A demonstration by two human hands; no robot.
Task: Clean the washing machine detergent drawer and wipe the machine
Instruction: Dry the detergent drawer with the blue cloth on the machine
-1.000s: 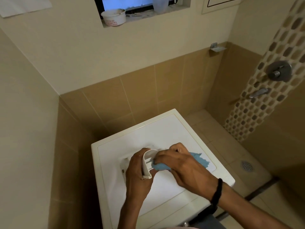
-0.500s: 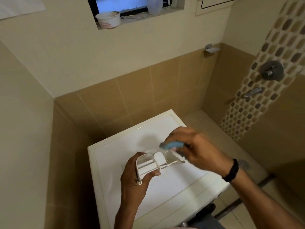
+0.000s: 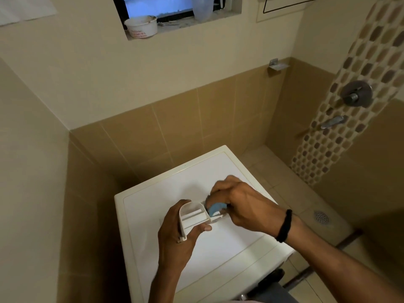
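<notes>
1. Looking down from head height, the view takes in a white washing machine (image 3: 153, 204) standing in a tiled bathroom corner, its flat top serving as a bench.
2. The left hand (image 3: 175, 235) grips the white detergent drawer (image 3: 194, 217) by its front end, thumb curled over the near wall and fingers wrapped behind. The drawer is out of the machine and sits over the middle of the top; whether it rests there or is held just above cannot be told.
3. The right hand (image 3: 240, 204), with a black band (image 3: 284, 226) at the wrist, pinches a bunched blue cloth (image 3: 215, 207) and pushes it into the drawer's far compartment.
4. The step in hand appears to be wiping the inside of the drawer, with the machine itself yet to be wiped.
5. The next move likely calls for working the cloth into the narrow corners and then the nearer ribbed compartments, while the left hand keeps the drawer steady.
6. A floor drain (image 3: 321, 217) lies to the right, and a white tub (image 3: 142, 26) sits on the window ledge above.
</notes>
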